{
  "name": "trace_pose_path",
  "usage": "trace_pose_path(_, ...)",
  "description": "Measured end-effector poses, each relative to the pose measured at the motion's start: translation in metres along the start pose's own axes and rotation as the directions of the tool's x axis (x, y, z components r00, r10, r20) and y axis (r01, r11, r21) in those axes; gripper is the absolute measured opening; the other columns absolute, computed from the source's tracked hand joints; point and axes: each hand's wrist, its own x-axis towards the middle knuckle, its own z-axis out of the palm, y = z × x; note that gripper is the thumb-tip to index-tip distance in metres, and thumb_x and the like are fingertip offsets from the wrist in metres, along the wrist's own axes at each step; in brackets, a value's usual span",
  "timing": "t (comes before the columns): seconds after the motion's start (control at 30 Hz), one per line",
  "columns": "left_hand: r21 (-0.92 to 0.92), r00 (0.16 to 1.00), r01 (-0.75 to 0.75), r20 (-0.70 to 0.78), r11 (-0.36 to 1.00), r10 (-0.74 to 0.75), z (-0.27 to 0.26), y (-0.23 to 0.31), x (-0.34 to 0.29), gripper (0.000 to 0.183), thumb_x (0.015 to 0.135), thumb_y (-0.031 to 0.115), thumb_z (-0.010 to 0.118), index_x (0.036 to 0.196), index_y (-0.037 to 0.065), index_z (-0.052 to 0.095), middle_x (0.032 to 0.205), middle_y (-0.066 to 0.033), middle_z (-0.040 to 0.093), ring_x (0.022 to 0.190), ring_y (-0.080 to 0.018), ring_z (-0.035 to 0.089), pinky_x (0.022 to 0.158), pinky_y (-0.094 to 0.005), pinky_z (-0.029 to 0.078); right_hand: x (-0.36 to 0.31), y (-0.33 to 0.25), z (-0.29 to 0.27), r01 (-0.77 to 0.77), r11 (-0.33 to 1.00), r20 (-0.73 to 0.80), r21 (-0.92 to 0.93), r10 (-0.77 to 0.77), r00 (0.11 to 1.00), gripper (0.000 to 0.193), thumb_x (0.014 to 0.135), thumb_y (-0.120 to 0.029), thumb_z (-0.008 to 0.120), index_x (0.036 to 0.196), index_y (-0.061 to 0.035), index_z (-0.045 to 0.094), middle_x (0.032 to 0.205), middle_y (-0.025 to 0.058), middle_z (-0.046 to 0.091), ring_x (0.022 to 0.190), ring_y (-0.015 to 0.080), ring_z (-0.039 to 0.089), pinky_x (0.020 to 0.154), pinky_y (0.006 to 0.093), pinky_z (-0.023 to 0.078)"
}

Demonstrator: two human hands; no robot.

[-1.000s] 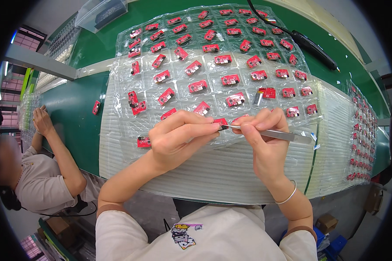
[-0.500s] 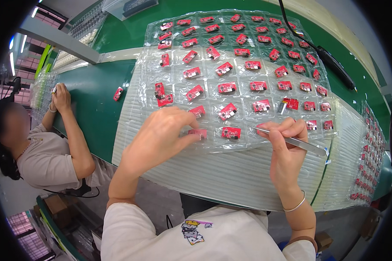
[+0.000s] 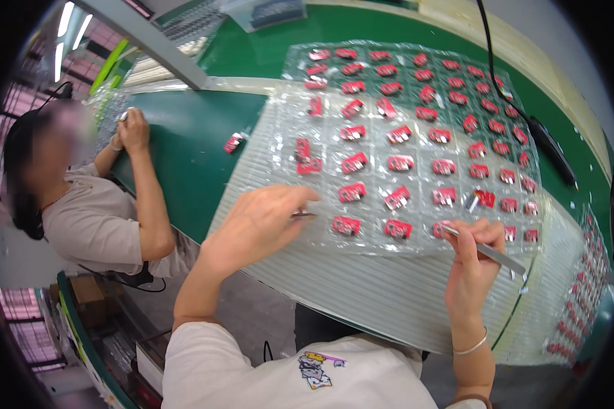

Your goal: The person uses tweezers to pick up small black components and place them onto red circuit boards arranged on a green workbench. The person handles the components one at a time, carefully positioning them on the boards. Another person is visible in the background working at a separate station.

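Red boards (image 3: pixel 400 163) lie in rows in the clear tray (image 3: pixel 375 178), which rests on a ribbed sheet (image 3: pixel 348 279) and reaches onto the green table (image 3: pixel 184 133). The right hand (image 3: pixel 468 269) grips tweezers (image 3: pixel 503 258) with thumb and fingers closed round them. Their tips are over a near board (image 3: pixel 439 230) in the tray's front row; whether they touch it or pinch anything there, I cannot tell. The left hand (image 3: pixel 256 225) is half curled over the tray's near left corner, a small dark piece (image 3: pixel 304 215) showing by its fingertips; held or merely lying beneath, it is too blurred to say.

As to progress, most cells appear filled, and the board at the tweezers looks not yet finished with. Two boards (image 3: pixel 308 158) crowd together toward the left of the tray, and a silver piece (image 3: pixel 473 202) sits just beside another on the right. One loose board (image 3: pixel 232 142) lies outside the tray. More boards (image 3: pixel 570 324) stand at the far right; how many are done is too small to tell. Beyond the tray's right edge rests a black tool (image 3: pixel 552 151).
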Motion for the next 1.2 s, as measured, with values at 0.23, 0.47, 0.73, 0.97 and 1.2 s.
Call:
trace_pose_path(0.23, -0.185, 0.884, -0.189, -0.459, 0.964, 0.085, -0.032, -0.012, 0.048, 0.019, 0.073, 0.003, 0.061, 0.092, 0.004, 0.059, 0.078, -0.0045, 0.058, 0.071, -0.0144, 0.059, 0.060, -0.0254, 0.048, -0.008, -0.008, 0.008, -0.036, 0.998, -0.075, 0.042, 0.039, 0.996, 0.022, 0.081, 0.001, 0.054, 0.078, -0.0074, 0.034, 0.077, 0.0018, 0.042, 0.080, 0.0164, 0.057, 0.070, 0.0265, 0.051)
trace_pose_path(0.47, -0.541, 0.193, -0.716, -0.761, 0.441, -0.620, -0.103, -0.095, 0.092, 0.033, 0.080, 0.003, 0.055, 0.110, -0.003, 0.042, 0.089, -0.0098, 0.054, 0.074, -0.0173, 0.059, 0.063, -0.0266, 0.052, -0.007, -0.004, 0.003, -0.054, 0.997, -0.081, 0.051, 0.058, 0.995, 0.017, 0.082, 0.001, 0.051, 0.081, -0.0078, 0.037, 0.081, 0.0015, 0.043, 0.082, 0.0147, 0.056, 0.071, 0.0246, 0.052)
trace_pose_path(0.73, -0.437, 0.138, -0.898, -0.398, 0.055, -0.907, -0.111, -0.179, 0.107, 0.073, 0.079, -0.004, 0.051, 0.130, 0.002, -0.001, 0.093, -0.0162, 0.049, 0.074, -0.0249, 0.059, 0.064, -0.0340, 0.053, -0.003, 0.006, -0.003, -0.061, 0.997, -0.033, 0.045, 0.063, 0.997, 0.016, 0.084, -0.005, 0.053, 0.081, -0.0086, 0.037, 0.081, -0.0013, 0.043, 0.077, 0.0084, 0.056, 0.069, 0.0212, 0.053)
trace_pose_path(0.97, -0.459, 0.180, -0.888, -0.391, 0.021, -0.903, -0.115, -0.172, 0.110, 0.067, 0.078, -0.002, 0.054, 0.128, 0.003, 0.010, 0.090, -0.0144, 0.052, 0.074, -0.0237, 0.059, 0.062, -0.0317, 0.051, -0.002, 0.008, -0.006, -0.043, 0.999, -0.051, 0.020, 0.044, 0.998, 0.015, 0.085, -0.007, 0.052, 0.081, -0.0089, 0.038, 0.083, -0.0014, 0.046, 0.077, 0.0089, 0.057, 0.069, 0.0212, 0.053)
trace_pose_path(1.2, -0.485, 0.108, -0.873, -0.300, 0.055, -0.948, -0.111, -0.179, 0.120, 0.027, 0.084, 0.006, 0.052, 0.104, 0.000, 0.036, 0.085, -0.0090, 0.053, 0.071, -0.0163, 0.056, 0.056, -0.0275, 0.046, -0.002, 0.006, -0.001, -0.064, 0.993, -0.080, 0.096, 0.071, 0.994, 0.016, 0.084, -0.006, 0.053, 0.082, -0.0086, 0.037, 0.084, -0.0005, 0.046, 0.078, 0.0106, 0.057, 0.069, 0.0230, 0.053)
